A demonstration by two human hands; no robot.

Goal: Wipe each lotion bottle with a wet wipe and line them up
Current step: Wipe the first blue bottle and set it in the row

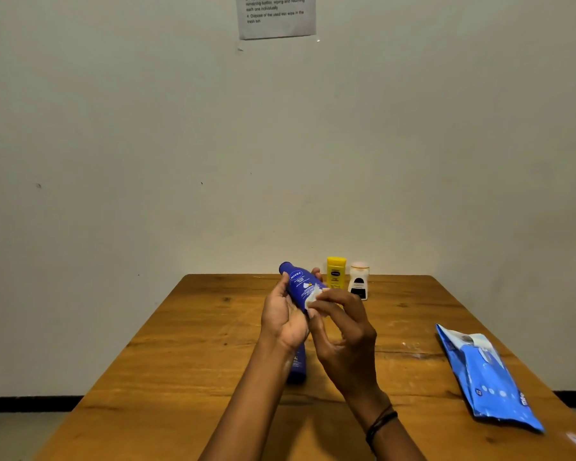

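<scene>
Forearms reach in from the bottom edge over a wooden table (180, 344), the right wrist ringed by dark cord bracelets (381, 424). On the right side of the table, well apart from the hands, a blue pack of wet wipes (486, 377) lies flat. Above the middle of the table the left hand (285, 314) is turned palm up and curled round a blue lotion bottle (300, 284), thumb on its near side and fingertips showing past its far side; the bottle is tilted, its cap pointing up and away to the left. A further stretch of blue shows just under the left wrist, and it is hard to tell whether this is the same bottle's lower end. The right hand (346, 337) pinches a small white wet wipe (315, 299) and presses it against the bottle's body, below the label. Near the far edge of the table a yellow bottle (336, 272) and a white bottle (358, 282) stand upright just beside each other, the white one to the right. Behind them rises a plain pale wall (113, 128), with a printed sheet of paper (276, 16) stuck at the top.
</scene>
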